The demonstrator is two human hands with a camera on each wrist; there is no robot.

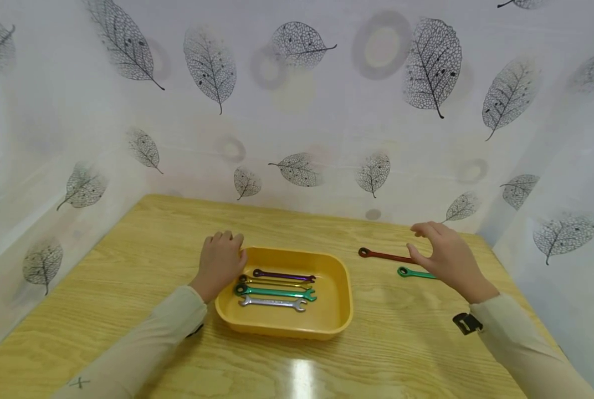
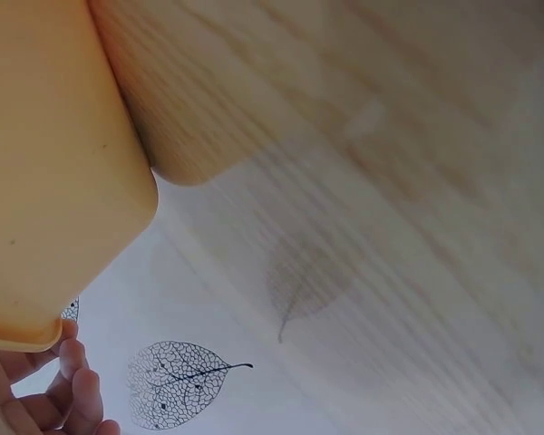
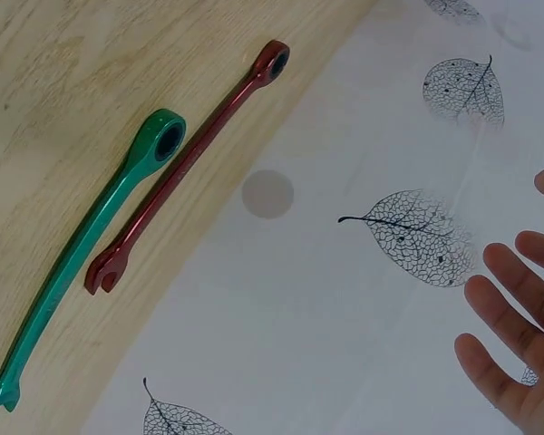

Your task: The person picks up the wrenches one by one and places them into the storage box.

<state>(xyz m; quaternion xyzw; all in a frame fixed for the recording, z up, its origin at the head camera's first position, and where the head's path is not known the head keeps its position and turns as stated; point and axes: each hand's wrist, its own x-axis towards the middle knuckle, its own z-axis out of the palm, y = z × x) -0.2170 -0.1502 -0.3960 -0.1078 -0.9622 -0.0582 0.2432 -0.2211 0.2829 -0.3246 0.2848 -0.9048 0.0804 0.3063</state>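
Note:
My left hand [image 1: 220,267] holds the upper left corner of a yellow plastic tray [image 1: 329,313]; in the left wrist view its fingers [image 2: 86,394] curl at the rim. Inside the tray, roughly parallel, lie a purple wrench [image 1: 284,276], a gold wrench [image 1: 277,283], a green wrench [image 1: 277,291] and a silver open-ended wrench [image 1: 272,302]. On the right, my right hand [image 1: 446,260] hovers with fingers spread and nothing held. Below it on the table are a red ratchet wrench [image 3: 186,163] and a larger green ratchet wrench [image 3: 82,245], partly hidden by the hand in the head view.
The wood-grain table [image 1: 177,366] carries the tray and the loose wrenches. A white leaf-print sheet [image 1: 322,122] encloses the back and both sides, close behind the right hand. A dark strap [image 1: 467,323] shows at the right wrist.

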